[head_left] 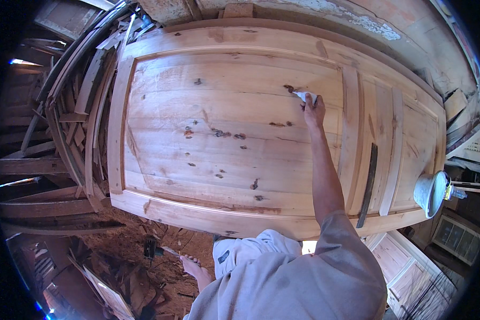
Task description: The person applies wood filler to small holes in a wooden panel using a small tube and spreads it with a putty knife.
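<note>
A large pale wooden panelled door [176, 112] lies in front of me, with dark knots and marks across its main panel. My right hand [313, 111] reaches over the panel, closed on a small white pointed object [305, 96]. Its narrow tip is at a dark knot [288, 88]; whether it touches the wood I cannot tell. Low at my left side, off the door, my left hand [193, 265] is closed round a slim tool with a pale, flat end [170, 251]. Just beyond that end is a dark, blocky object [152, 248] whose kind is unclear.
A dark narrow strip [369, 184] lies across the door's right part. A whitish bucket [425, 193] stands at its right edge, beside a clear bottle [457, 192]. Scrap boards [85, 101] are stacked at the left. Another panelled piece [394, 261] leans at lower right; sawdust [122, 240] covers the ground.
</note>
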A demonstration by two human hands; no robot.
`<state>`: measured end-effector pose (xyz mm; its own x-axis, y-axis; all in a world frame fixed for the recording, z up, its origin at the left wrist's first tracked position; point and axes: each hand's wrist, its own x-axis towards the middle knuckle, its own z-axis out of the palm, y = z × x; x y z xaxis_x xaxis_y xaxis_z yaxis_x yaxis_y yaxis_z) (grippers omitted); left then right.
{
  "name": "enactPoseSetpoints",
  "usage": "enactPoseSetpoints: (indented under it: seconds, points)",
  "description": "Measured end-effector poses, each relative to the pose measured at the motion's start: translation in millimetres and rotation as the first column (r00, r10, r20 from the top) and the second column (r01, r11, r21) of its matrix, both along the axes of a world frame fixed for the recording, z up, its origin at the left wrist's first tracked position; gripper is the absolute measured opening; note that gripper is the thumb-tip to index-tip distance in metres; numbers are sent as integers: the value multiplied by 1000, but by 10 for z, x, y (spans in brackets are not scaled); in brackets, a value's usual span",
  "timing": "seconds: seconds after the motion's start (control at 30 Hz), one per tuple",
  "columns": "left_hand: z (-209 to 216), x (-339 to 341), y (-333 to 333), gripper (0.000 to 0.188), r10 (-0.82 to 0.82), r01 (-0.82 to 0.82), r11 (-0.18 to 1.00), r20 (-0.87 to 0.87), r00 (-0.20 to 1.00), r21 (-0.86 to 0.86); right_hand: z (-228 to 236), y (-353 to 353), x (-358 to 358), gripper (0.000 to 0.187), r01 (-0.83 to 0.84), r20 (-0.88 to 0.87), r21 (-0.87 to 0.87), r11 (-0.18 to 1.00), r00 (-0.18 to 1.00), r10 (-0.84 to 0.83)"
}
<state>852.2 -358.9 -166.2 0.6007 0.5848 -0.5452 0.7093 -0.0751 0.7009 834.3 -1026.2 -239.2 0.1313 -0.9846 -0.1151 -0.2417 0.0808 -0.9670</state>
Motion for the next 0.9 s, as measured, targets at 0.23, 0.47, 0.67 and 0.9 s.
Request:
enactPoseSetpoints:
  seconds: [0.23,0.47,0.67,0.9]
  points:
    - [23,9,-39,33,-14,14,1000,-7,1000,-2,-40,-32,-69,27,11,-47,-2,1000,999,-11]
    - [36,43,-58,32,7,-6,1000,-41,999,10,-52,-50,-50,26,17,-51,-11,1000,999,-18]
    - [-13,28,-15,31,4,-4,1000,-28,1000,1,-100,-89,-13,27,25,-36,-40,999,999,-26]
    - [-42,37,6,31,-15,15,1000,-14,1000,-1,-142,-118,-49,29,4,14,-13,1000,1000,-4]
